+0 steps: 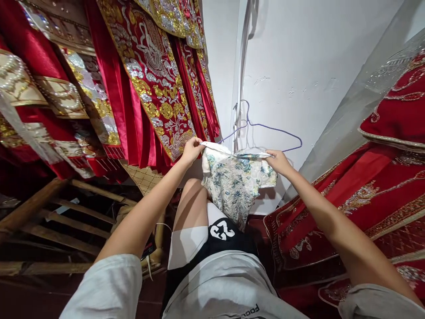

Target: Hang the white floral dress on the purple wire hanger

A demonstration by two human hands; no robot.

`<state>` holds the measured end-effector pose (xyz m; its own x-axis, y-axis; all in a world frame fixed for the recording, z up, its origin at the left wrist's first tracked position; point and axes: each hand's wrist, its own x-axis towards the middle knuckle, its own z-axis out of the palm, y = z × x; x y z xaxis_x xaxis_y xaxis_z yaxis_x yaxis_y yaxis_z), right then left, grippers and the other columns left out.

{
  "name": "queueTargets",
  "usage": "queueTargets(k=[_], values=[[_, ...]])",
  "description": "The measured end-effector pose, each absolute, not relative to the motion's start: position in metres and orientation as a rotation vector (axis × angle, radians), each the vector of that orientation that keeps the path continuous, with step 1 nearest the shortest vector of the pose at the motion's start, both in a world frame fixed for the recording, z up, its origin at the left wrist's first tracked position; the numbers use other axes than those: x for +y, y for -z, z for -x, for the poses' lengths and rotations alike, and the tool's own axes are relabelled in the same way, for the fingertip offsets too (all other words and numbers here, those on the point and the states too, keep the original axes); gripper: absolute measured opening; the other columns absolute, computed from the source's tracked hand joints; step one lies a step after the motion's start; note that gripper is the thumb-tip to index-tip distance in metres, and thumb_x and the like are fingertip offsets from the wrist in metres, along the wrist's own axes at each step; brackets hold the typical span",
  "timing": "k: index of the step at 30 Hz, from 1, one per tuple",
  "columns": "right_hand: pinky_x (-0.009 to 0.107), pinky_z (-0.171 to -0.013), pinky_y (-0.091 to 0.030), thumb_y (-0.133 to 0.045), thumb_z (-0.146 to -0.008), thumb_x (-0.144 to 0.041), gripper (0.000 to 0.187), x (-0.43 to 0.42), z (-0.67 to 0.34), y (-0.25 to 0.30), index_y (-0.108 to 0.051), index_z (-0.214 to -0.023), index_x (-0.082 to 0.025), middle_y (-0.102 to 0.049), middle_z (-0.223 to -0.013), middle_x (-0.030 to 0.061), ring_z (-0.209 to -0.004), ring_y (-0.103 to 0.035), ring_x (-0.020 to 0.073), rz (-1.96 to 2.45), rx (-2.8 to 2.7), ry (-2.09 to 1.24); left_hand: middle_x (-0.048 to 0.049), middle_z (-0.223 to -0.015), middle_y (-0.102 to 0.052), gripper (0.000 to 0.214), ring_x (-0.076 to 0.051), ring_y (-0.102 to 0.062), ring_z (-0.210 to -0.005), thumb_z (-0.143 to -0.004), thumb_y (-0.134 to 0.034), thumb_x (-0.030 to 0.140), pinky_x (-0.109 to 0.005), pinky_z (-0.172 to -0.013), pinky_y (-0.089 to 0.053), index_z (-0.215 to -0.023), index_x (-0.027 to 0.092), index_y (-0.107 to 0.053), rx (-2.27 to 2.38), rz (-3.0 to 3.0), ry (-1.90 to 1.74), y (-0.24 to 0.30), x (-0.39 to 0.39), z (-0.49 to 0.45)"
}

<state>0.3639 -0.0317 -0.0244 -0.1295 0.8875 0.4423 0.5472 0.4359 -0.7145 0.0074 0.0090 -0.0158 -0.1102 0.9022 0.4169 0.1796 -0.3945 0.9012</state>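
A white short-sleeved top (234,181) with a blue-green flower print hangs spread between my hands, in front of my thighs. My left hand (191,151) pinches it at its left shoulder. At the opposite shoulder, my right hand (279,162) grips the cloth between thumb and fingers. Just beyond the top, a purple wire hanger (277,128) hangs by its hook near the white wall. The lower wire of the hanger is hidden behind the top, so I cannot tell whether the two touch.
Red garments with gold and silver embroidery (162,84) hang on the left. More red beaded garments (358,195) hang at the right, partly under clear plastic (358,84). A bamboo frame (76,226) stands low on the left. The white wall (299,57) rises ahead.
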Motion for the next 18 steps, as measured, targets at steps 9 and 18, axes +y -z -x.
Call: queueTargets(k=[9, 18], values=[[0.029, -0.061, -0.031, -0.049, -0.073, -0.026, 0.012, -0.053, -0.334, 0.04, -0.049, -0.062, -0.022, -0.045, -0.058, -0.0017, -0.06, -0.041, 0.0166, 1.179, -1.799, -0.462, -0.0021, -0.074, -0.059, 0.03, -0.02, -0.052, -0.071, -0.077, -0.08, 0.038, -0.029, -0.069, -0.035, -0.091, 0.017, -0.063, 1.408, -2.147, -1.352, -0.007, 0.007, -0.058], [0.034, -0.066, -0.045, -0.068, -0.069, -0.024, 0.089, -0.068, -0.365, 0.014, -0.039, -0.153, -0.018, -0.072, -0.08, 0.0056, -0.066, -0.061, 0.0241, 1.351, -1.57, -0.045, -0.0071, -0.078, -0.06, 0.018, -0.025, -0.051, -0.078, -0.098, -0.049, 0.025, -0.034, -0.08, -0.036, -0.084, 0.021, -0.059, 1.398, -2.46, -1.516, 0.01, 0.008, -0.044]])
